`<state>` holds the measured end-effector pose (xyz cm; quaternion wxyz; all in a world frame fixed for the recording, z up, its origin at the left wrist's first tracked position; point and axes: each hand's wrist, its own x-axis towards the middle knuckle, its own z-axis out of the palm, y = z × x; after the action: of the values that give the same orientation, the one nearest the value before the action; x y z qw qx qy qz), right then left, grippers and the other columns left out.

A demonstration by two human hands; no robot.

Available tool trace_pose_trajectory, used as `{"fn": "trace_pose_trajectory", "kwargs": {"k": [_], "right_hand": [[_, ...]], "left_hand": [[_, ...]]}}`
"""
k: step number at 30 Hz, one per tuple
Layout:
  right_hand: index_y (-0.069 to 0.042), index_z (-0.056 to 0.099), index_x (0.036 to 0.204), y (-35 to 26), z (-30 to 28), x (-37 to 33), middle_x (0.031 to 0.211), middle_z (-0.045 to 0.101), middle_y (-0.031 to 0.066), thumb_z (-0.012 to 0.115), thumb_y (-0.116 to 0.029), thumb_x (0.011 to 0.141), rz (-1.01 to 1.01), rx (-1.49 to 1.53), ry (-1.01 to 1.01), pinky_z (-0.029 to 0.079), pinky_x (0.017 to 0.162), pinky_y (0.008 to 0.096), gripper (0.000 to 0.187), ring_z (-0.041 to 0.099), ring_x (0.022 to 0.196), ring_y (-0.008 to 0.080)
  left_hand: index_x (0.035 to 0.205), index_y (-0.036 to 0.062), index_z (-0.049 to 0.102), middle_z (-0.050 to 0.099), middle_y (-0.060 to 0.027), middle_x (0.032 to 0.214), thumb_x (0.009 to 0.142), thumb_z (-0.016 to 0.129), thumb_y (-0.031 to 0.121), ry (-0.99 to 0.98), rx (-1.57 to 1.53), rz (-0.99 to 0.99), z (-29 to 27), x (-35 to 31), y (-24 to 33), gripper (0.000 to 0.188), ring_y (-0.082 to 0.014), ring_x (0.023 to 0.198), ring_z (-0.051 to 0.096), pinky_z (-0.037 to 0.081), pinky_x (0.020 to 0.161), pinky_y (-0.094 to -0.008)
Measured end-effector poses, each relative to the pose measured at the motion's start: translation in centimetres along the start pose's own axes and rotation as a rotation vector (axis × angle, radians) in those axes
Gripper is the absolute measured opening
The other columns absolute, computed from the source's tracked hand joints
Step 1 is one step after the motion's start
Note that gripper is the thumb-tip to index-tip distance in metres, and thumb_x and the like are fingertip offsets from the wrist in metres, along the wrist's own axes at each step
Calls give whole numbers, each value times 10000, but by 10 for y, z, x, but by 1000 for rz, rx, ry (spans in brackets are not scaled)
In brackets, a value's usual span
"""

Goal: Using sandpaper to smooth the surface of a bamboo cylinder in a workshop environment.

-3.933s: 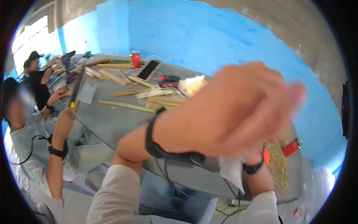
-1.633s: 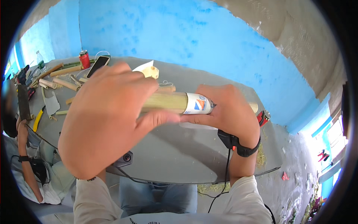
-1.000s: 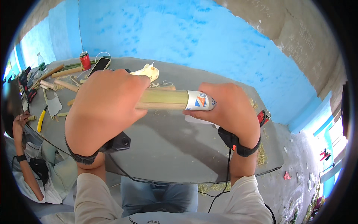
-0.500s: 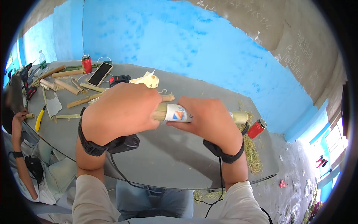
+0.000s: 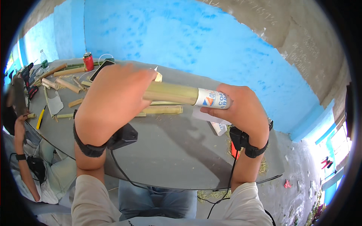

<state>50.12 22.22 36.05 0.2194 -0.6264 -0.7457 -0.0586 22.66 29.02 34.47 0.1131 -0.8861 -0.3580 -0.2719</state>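
A thick bamboo tube point(image 5: 171, 92) is held above the table, slanting slightly down to the right. My left hand point(image 5: 113, 101) is closed around its left part, hiding that end. At the right end, white printed sandpaper point(image 5: 207, 98) wraps the tube, and my right hand point(image 5: 243, 109) grips it there with thumb below and fingers over the top. Below the tube, a split-looking length of bamboo point(image 5: 164, 109) lies on the table. Another white printed sheet point(image 5: 218, 128) rests beneath my right hand.
Bamboo pieces point(image 5: 68, 85), a phone point(image 5: 98, 70) and a red can point(image 5: 88, 61) stand or lie at the back left. A yellow-handled tool point(image 5: 40, 117) lies near another person's hand point(image 5: 19, 124). Something red point(image 5: 234, 150) shows behind my right wrist.
The bamboo tube has come up nearer and tilted. My right hand has shifted right with the sandpaper to the tube's right end, uncovering the bamboo and sheet on the table.
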Motion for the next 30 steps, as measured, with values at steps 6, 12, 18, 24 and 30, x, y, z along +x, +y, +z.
{"fn": "trace_pose_trajectory", "kwargs": {"k": [6,12,18,24,30], "right_hand": [[-51,694,858,-11,12,-2,714,656,144,883,-401,725,-92,-116,111,483,607,392,419,606,651,341],[-58,686,851,-10,34,7,754,660,143,858,-424,752,-257,-102,52,482,624,423,416,604,684,361],[-101,711,861,9,20,10,757,672,98,858,-332,748,-152,-125,164,492,628,386,297,617,668,298],[-103,720,884,-1,12,6,751,687,102,874,-341,717,33,-45,107,491,596,383,328,624,655,312],[-92,694,891,-1,37,7,787,689,100,863,-305,737,-172,-126,166,496,638,411,313,641,724,328]], "left_hand": [[1001,73,702,692,-170,828,746,758,170,257,141,51,18,9,16,278,-372,820,668,518,733,-471],[952,56,755,694,-199,818,735,692,254,-276,-71,-85,11,11,17,300,-381,756,674,537,716,-453],[948,33,725,691,-191,865,715,726,258,-270,-20,-137,-8,13,-4,324,-385,834,663,525,744,-461],[835,47,670,667,-167,811,705,782,201,309,154,111,22,30,15,230,-354,825,662,506,701,-467],[855,17,707,670,-192,776,706,754,210,-143,46,-65,8,22,5,249,-376,749,668,531,680,-456]]}}
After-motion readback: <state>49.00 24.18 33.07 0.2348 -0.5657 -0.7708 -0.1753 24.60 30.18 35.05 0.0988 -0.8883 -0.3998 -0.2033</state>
